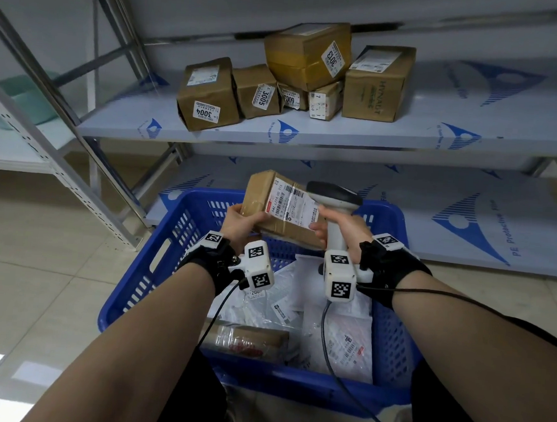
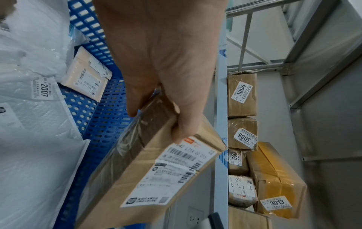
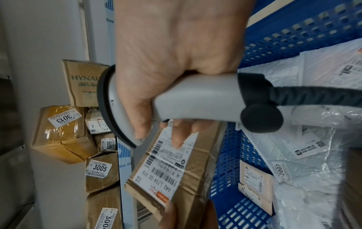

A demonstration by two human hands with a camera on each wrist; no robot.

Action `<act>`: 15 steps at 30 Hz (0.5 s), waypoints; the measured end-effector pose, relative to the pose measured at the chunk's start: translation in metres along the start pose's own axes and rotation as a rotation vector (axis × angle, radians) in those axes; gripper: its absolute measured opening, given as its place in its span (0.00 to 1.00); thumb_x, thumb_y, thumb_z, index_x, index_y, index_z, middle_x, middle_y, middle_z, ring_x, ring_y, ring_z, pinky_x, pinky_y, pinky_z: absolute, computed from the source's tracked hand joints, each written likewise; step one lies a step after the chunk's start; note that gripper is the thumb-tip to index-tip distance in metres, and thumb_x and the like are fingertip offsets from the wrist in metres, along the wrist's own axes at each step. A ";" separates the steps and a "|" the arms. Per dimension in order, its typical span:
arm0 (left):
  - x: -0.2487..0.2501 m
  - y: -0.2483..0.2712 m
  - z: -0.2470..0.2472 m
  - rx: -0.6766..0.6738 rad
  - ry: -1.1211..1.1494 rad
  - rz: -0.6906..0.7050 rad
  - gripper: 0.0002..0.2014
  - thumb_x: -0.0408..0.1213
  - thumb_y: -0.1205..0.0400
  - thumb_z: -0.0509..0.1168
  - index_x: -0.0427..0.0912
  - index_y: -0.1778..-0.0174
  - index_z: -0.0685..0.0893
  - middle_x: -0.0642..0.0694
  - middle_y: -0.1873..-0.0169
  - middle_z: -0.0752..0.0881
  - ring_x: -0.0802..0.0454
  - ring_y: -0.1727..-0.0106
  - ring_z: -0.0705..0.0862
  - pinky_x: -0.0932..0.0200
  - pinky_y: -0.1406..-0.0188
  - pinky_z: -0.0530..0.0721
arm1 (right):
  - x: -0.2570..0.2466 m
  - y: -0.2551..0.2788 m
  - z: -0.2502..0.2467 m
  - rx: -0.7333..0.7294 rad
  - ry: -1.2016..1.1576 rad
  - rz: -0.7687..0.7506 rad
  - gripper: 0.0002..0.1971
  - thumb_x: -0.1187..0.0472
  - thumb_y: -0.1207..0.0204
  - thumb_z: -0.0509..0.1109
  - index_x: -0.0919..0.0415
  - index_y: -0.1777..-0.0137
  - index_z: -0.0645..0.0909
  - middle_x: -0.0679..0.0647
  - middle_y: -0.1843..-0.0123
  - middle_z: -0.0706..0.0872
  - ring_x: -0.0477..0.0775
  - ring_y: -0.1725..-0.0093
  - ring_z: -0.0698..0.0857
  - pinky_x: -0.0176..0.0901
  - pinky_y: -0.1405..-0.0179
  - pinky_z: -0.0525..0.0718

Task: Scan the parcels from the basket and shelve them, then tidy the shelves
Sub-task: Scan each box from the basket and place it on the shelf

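Observation:
My left hand grips the left end of a brown cardboard parcel and holds it above the blue basket, white barcode label facing up. In the left wrist view, the thumb of this hand lies on the parcel near the label's orange corner. My right hand is wrapped round the handle of a grey barcode scanner, whose head sits over the parcel's right end. In the right wrist view, fingertips of that hand reach under the scanner and touch the label of the parcel.
Several brown boxes with number stickers such as 3004, 3005 and 3013 are piled untidily on the middle shelf. White poly-bag parcels and a taped box lie in the basket. The scanner cable trails down. A shelf upright stands at the left.

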State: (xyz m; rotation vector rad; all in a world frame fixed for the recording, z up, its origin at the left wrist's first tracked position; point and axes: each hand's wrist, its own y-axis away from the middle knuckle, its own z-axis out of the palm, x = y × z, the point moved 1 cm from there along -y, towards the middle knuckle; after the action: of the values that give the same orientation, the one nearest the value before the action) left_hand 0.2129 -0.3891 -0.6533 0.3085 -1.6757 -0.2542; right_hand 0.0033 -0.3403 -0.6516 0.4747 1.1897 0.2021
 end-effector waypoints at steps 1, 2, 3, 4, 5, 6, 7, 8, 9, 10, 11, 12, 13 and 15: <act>-0.001 -0.001 0.000 0.009 -0.002 -0.004 0.35 0.36 0.26 0.75 0.32 0.26 0.67 0.33 0.36 0.81 0.50 0.58 0.85 0.64 0.77 0.84 | 0.000 0.000 0.000 0.001 0.011 -0.004 0.17 0.58 0.24 0.75 0.69 0.40 0.82 0.63 0.60 0.89 0.48 0.76 0.83 0.37 0.77 0.81; -0.003 -0.002 -0.001 0.025 -0.008 0.000 0.35 0.38 0.26 0.76 0.32 0.27 0.69 0.34 0.38 0.82 0.51 0.59 0.86 0.66 0.76 0.84 | 0.001 -0.001 0.000 0.005 0.016 -0.004 0.17 0.58 0.24 0.75 0.68 0.41 0.82 0.62 0.63 0.88 0.48 0.77 0.81 0.38 0.77 0.79; -0.003 -0.001 -0.001 0.041 -0.015 0.004 0.35 0.40 0.27 0.77 0.32 0.28 0.71 0.35 0.40 0.84 0.52 0.60 0.86 0.66 0.76 0.83 | 0.002 -0.001 0.000 0.016 0.017 -0.001 0.16 0.59 0.25 0.75 0.68 0.42 0.82 0.60 0.66 0.87 0.48 0.78 0.79 0.38 0.77 0.78; -0.005 -0.002 -0.001 0.052 -0.023 0.004 0.35 0.41 0.28 0.77 0.32 0.29 0.72 0.35 0.41 0.85 0.52 0.60 0.86 0.66 0.75 0.83 | 0.002 -0.002 0.001 0.028 0.015 0.003 0.15 0.59 0.25 0.75 0.68 0.43 0.83 0.59 0.69 0.86 0.48 0.79 0.78 0.38 0.78 0.77; -0.006 -0.003 -0.001 0.051 -0.030 0.001 0.34 0.42 0.28 0.78 0.31 0.30 0.73 0.35 0.42 0.86 0.52 0.61 0.86 0.66 0.75 0.83 | 0.002 -0.003 0.001 0.037 0.012 0.011 0.14 0.60 0.25 0.75 0.68 0.43 0.83 0.58 0.71 0.85 0.48 0.79 0.78 0.38 0.78 0.77; -0.007 -0.004 -0.001 0.043 -0.036 -0.001 0.33 0.41 0.28 0.77 0.30 0.31 0.75 0.35 0.43 0.86 0.52 0.62 0.86 0.67 0.76 0.83 | 0.002 -0.003 0.001 0.042 0.009 0.017 0.13 0.60 0.25 0.74 0.67 0.44 0.82 0.57 0.72 0.84 0.48 0.79 0.77 0.39 0.78 0.76; -0.006 -0.002 0.000 0.031 -0.044 -0.006 0.30 0.39 0.27 0.77 0.29 0.33 0.76 0.36 0.44 0.86 0.52 0.63 0.86 0.67 0.76 0.83 | 0.002 -0.004 0.001 0.042 0.008 0.020 0.13 0.60 0.25 0.74 0.67 0.44 0.82 0.57 0.73 0.83 0.48 0.79 0.76 0.39 0.77 0.76; -0.006 -0.002 0.001 0.017 -0.050 -0.012 0.26 0.37 0.25 0.75 0.28 0.35 0.78 0.37 0.48 0.87 0.53 0.65 0.85 0.68 0.77 0.82 | 0.002 -0.004 0.002 0.042 0.008 0.023 0.13 0.61 0.25 0.74 0.66 0.44 0.82 0.56 0.74 0.83 0.48 0.79 0.76 0.39 0.77 0.75; -0.005 -0.001 0.001 0.005 -0.053 -0.020 0.24 0.35 0.24 0.74 0.27 0.36 0.79 0.39 0.53 0.87 0.54 0.68 0.85 0.69 0.78 0.82 | 0.002 -0.004 0.002 0.042 0.011 0.025 0.14 0.60 0.26 0.74 0.66 0.43 0.82 0.56 0.74 0.83 0.48 0.79 0.76 0.40 0.77 0.75; -0.004 0.001 0.002 -0.006 -0.051 -0.025 0.23 0.34 0.24 0.74 0.27 0.37 0.79 0.41 0.58 0.86 0.55 0.72 0.85 0.69 0.79 0.81 | 0.003 -0.004 0.002 0.041 0.018 0.027 0.15 0.60 0.26 0.74 0.67 0.43 0.82 0.55 0.74 0.83 0.48 0.79 0.76 0.40 0.77 0.75; -0.004 0.003 0.002 -0.013 -0.051 -0.033 0.22 0.33 0.24 0.73 0.26 0.37 0.79 0.43 0.60 0.85 0.57 0.75 0.85 0.69 0.80 0.81 | 0.003 -0.003 0.003 0.038 0.030 0.028 0.15 0.60 0.26 0.74 0.67 0.42 0.82 0.55 0.75 0.83 0.48 0.79 0.75 0.40 0.77 0.75; -0.004 0.004 0.003 -0.015 -0.051 -0.038 0.22 0.32 0.24 0.73 0.25 0.37 0.79 0.43 0.62 0.85 0.59 0.77 0.85 0.69 0.80 0.80 | 0.003 -0.002 0.003 0.032 0.041 0.030 0.15 0.61 0.26 0.74 0.68 0.43 0.82 0.55 0.75 0.83 0.48 0.79 0.75 0.41 0.77 0.74; -0.004 0.004 0.003 -0.018 -0.052 -0.044 0.22 0.32 0.24 0.73 0.25 0.36 0.79 0.43 0.61 0.85 0.58 0.76 0.85 0.69 0.80 0.80 | 0.002 -0.001 0.004 0.025 0.049 0.034 0.14 0.61 0.26 0.73 0.68 0.43 0.82 0.55 0.75 0.82 0.48 0.79 0.75 0.40 0.77 0.74; -0.003 0.005 0.003 -0.024 -0.056 -0.060 0.23 0.32 0.24 0.73 0.25 0.35 0.78 0.43 0.61 0.85 0.54 0.70 0.84 0.69 0.80 0.81 | 0.001 0.001 0.005 0.007 0.064 0.042 0.11 0.62 0.25 0.72 0.68 0.46 0.82 0.54 0.75 0.81 0.49 0.78 0.74 0.40 0.77 0.73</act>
State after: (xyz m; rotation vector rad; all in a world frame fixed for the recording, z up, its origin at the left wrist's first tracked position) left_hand 0.2097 -0.3835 -0.6552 0.3373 -1.7187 -0.3299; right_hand 0.0081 -0.3405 -0.6510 0.5027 1.2436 0.2507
